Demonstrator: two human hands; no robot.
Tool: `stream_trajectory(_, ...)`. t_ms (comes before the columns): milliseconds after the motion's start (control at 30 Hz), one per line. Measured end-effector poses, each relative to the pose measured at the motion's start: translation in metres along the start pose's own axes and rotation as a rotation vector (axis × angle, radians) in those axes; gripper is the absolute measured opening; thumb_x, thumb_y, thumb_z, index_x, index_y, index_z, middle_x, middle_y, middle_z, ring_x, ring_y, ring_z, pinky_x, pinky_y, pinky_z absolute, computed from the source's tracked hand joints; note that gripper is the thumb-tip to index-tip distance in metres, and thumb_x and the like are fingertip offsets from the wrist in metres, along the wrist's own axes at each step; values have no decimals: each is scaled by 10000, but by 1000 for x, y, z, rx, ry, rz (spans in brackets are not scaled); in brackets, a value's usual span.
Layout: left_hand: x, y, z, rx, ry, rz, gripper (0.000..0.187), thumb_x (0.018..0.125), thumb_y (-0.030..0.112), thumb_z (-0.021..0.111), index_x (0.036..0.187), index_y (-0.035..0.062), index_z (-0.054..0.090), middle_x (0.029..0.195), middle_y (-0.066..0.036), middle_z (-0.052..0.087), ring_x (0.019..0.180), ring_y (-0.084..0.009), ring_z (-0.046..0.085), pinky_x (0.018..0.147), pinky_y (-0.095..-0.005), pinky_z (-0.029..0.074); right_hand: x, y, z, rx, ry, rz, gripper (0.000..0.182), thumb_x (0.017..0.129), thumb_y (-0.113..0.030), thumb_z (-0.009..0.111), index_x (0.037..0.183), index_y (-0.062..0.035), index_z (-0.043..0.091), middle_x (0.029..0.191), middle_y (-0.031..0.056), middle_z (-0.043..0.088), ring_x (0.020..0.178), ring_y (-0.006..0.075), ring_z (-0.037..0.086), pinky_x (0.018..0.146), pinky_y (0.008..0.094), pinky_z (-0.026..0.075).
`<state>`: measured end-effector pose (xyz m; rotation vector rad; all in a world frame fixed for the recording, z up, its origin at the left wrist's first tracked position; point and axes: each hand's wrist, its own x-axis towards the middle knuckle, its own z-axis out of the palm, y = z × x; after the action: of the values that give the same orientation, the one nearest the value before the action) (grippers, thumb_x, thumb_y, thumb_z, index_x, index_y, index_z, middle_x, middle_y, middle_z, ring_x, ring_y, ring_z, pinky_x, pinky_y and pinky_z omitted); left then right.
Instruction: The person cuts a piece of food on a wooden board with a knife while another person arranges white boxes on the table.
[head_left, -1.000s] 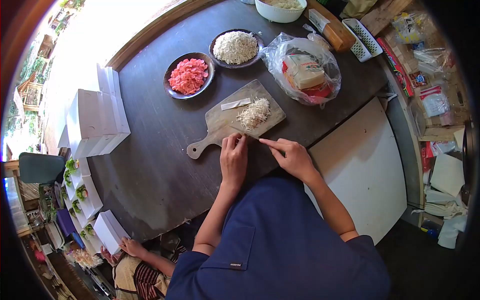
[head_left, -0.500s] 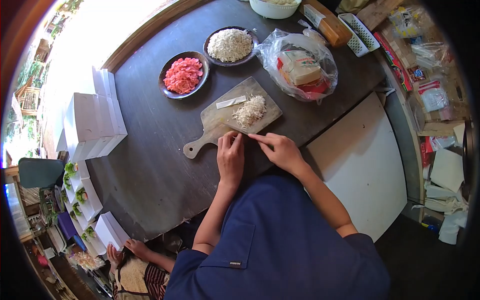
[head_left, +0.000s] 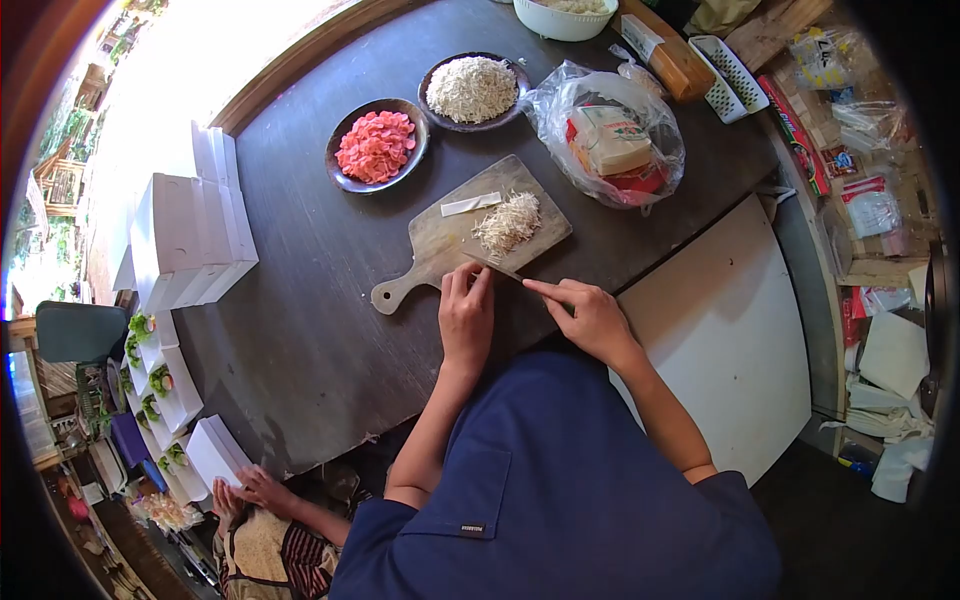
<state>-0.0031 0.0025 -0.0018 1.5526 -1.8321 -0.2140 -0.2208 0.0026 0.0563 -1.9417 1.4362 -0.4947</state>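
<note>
A wooden cutting board (head_left: 437, 238) with a handle lies on the dark table. On it are a heap of thin pale shreds (head_left: 508, 226) and a flat white strip (head_left: 471, 204). My right hand (head_left: 592, 322) grips a knife (head_left: 496, 268), index finger stretched toward the blade, which lies along the board's near edge. Beside the blade tip is my left hand (head_left: 466, 322), its fingers curled together at that edge; whatever they pinch is hidden. Past the board stand a dark bowl of pink slices (head_left: 376, 146) and another of white shreds (head_left: 471, 88).
A clear plastic bag (head_left: 655, 140) holding packets sits right of the board. White boxes (head_left: 195, 240) are stacked at left, near open boxes with greens (head_left: 160, 382). A co-worker's hand (head_left: 268, 490) rests by a white box (head_left: 217, 452). A white basin (head_left: 566, 20) stands at the back.
My right hand has shifted slightly right and down, and more of the knife blade shows. The co-worker's hand has moved onto the white box's near end. The view has shifted slightly.
</note>
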Motion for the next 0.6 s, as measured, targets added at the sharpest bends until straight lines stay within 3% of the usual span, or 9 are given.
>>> stream_trajectory(600,0,1,0,-22,7,-15,228,947,2,763,1173,30,783,1159,-104,698,1060,-319,671,904,-443,581,17,6,11,111,43,-65,411,1049,-211,658,1443,-300,731,978,135,727,939,363,736,857,477,605)
